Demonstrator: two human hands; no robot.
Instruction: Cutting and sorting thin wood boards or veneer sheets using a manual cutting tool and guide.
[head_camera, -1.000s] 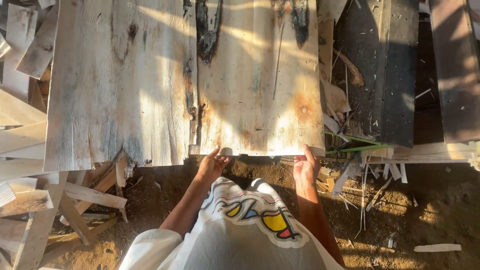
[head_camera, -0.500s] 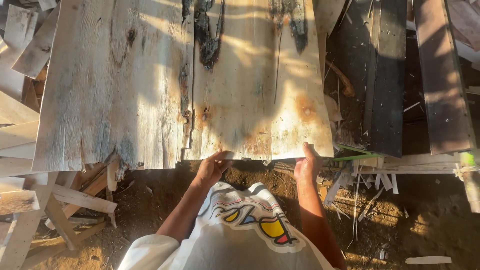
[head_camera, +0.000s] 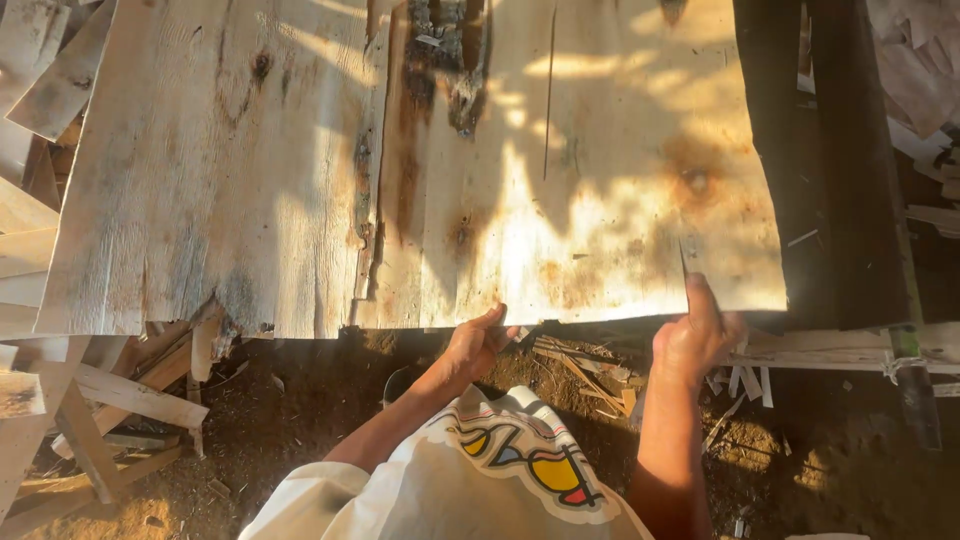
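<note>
A wide, thin sheet of pale wood veneer (head_camera: 560, 190) with dark knots and a burnt-looking split at its top lies flat in front of me. My left hand (head_camera: 478, 343) grips its near edge from below, thumb on top. Further right, my right hand (head_camera: 695, 335) clasps the same edge, thumb pressed onto the sheet. A second grey veneer sheet (head_camera: 210, 180) lies alongside on the left, its edge meeting the first along a ragged seam.
Broken wood strips and offcuts (head_camera: 110, 400) pile up at the lower left. Dark planks (head_camera: 850, 170) run along the right side. Splinters and thin sticks (head_camera: 590, 370) litter the dirt ground below the sheet edge.
The sheet has come nearer and fills more of the view. Both hands have kept their hold on its near edge, and they have spread a little further apart.
</note>
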